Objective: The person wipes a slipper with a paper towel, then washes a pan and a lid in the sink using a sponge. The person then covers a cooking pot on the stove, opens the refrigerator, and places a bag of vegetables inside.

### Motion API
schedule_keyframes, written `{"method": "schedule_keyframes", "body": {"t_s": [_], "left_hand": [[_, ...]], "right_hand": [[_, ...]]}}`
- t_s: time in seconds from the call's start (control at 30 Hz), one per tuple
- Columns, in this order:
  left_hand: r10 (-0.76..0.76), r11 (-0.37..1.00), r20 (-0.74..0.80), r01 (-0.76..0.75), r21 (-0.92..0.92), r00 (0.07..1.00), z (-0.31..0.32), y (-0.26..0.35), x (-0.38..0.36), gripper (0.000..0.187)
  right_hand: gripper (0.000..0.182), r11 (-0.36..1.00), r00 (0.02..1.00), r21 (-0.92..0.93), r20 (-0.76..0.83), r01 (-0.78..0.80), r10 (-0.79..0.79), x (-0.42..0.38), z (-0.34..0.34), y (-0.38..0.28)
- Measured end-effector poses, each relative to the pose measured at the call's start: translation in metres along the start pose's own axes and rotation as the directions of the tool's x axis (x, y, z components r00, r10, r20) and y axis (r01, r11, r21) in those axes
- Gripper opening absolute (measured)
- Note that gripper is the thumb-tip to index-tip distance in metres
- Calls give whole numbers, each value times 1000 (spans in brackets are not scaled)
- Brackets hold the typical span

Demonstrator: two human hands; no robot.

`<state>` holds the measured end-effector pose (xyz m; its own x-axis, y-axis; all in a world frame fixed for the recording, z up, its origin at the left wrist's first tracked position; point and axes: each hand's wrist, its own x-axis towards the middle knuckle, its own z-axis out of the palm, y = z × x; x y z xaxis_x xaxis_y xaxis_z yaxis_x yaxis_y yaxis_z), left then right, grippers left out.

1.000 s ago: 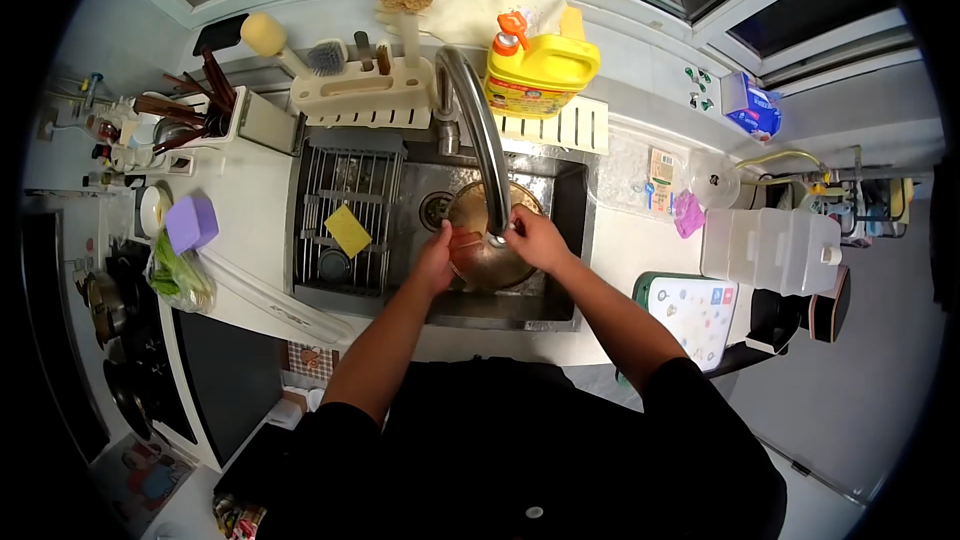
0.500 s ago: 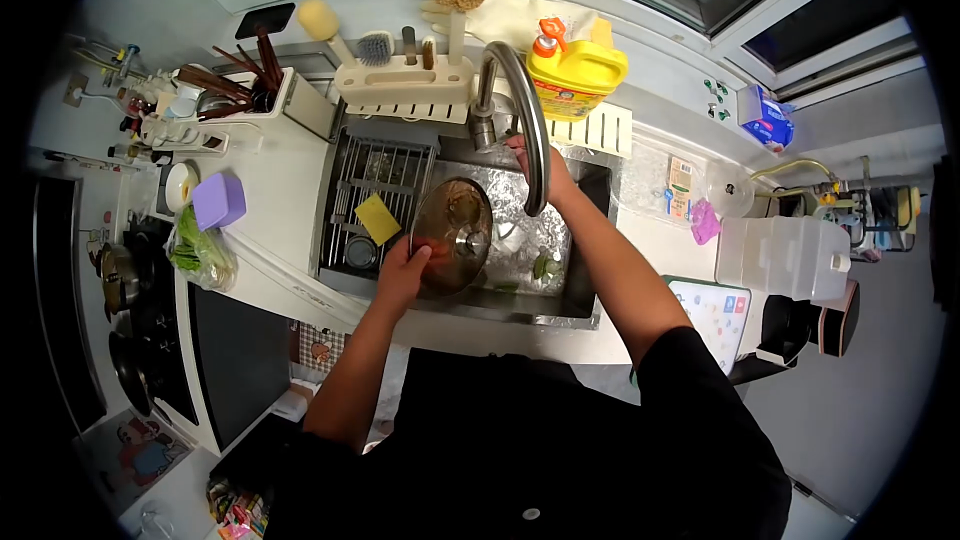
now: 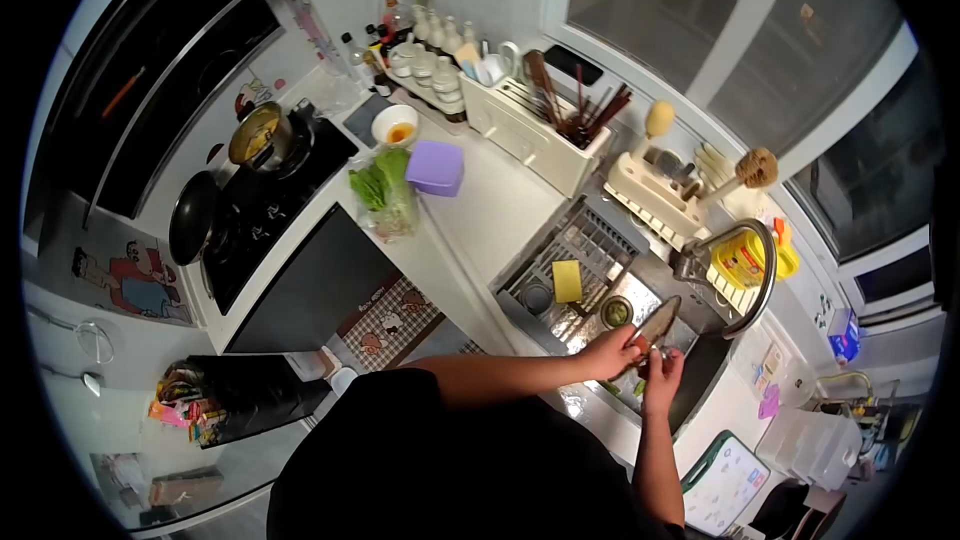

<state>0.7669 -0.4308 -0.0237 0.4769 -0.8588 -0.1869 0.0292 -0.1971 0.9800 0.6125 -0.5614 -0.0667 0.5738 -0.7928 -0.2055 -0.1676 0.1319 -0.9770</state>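
A glass pot lid (image 3: 661, 317) with a metal rim is tilted nearly edge-on over the sink (image 3: 708, 352). My left hand (image 3: 606, 353) is closed on the lid's near edge. My right hand (image 3: 662, 378) is pinched at the lid's knob, close beside the left. Behind the lid arches the metal faucet (image 3: 768, 285). A yellow sponge (image 3: 567, 281) lies on the grey drying rack (image 3: 592, 240) left of my hands. Green leaf scraps (image 3: 640, 388) lie in the sink, partly hidden by my hands.
On the left counter are a purple box (image 3: 435, 168), bagged leafy greens (image 3: 378, 190) and a white bowl (image 3: 396, 126). A pot (image 3: 262, 136) stands on the stove. A brush holder (image 3: 655, 192) and yellow detergent jug (image 3: 740, 258) stand behind the sink; a cutting board (image 3: 725, 483) is at right.
The view has swung left, bringing the stove in. My right hand has left the faucet and come to the lid's knob. The lid is now tilted edge-on.
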Motion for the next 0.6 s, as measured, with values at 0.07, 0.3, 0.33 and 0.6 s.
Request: {"method": "schedule_keyframes", "body": {"t_s": [0.07, 0.3, 0.33, 0.6], "left_hand": [[-7, 995, 101, -3, 99, 995, -8, 9, -1, 22], [113, 937, 42, -120, 329, 993, -84, 40, -50, 54], [114, 960, 93, -134, 248, 989, -106, 43, -63, 50], [142, 981, -519, -51, 185, 843, -293, -24, -204, 33]], "right_hand": [[17, 998, 997, 43, -65, 40, -38, 1, 3, -11], [20, 676, 970, -721, -23, 150, -241, 25, -49, 10], [19, 698, 959, -685, 3, 209, -283, 26, -49, 7], [22, 627, 963, -752, 38, 205, -268, 13, -100, 34]]}}
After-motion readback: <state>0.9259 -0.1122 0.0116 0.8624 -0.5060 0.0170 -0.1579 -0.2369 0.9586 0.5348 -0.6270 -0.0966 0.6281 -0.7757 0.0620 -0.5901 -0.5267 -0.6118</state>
